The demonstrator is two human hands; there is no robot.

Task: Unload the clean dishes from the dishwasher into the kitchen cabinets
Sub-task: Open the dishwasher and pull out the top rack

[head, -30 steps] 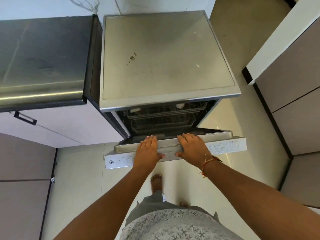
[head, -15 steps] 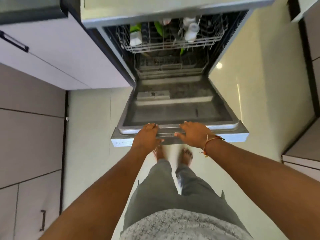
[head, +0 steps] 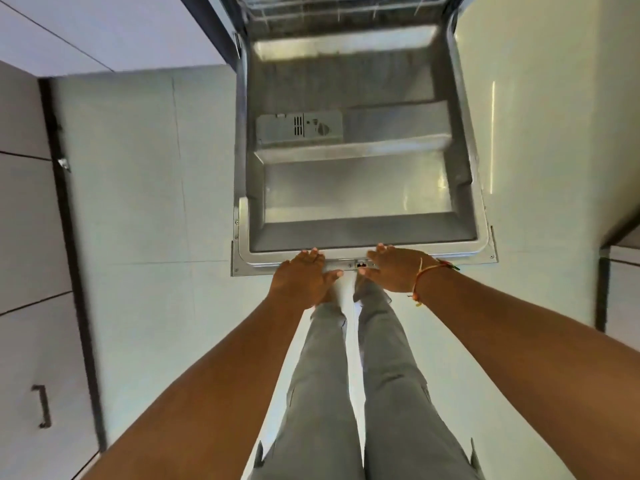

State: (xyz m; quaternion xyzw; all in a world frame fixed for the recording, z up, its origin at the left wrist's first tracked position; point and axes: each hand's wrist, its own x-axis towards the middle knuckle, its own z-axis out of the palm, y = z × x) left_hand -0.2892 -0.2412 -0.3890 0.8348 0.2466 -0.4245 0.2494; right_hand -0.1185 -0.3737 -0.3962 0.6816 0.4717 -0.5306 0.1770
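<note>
While the stainless-steel dishwasher door [head: 360, 188] lies fully folded down and flat over the pale tiled floor [head: 138, 209], both hands rest on its near edge. At the far left stand grey flat-fronted cabinets [head: 24, 237], one with a dark bar handle [head: 43, 406] low down. The left hand [head: 302, 280] lies palm down on the door's near rim, fingers [head: 311, 254] curled over the edge and gripping it, thumb stretched right along the front lip. Just beside it, across a small latch [head: 361, 264], the right hand [head: 398, 268] grips the same rim in the same way; an orange thread bracelet [head: 424, 278] circles its wrist. On the door's inner face sits a grey plastic detergent dispenser [head: 299, 128]. At the far top edge a white wire dish rack [head: 346, 5] shows inside the machine; its contents cannot be made out. Grey trousers [head: 360, 393] fill the near middle.
</note>
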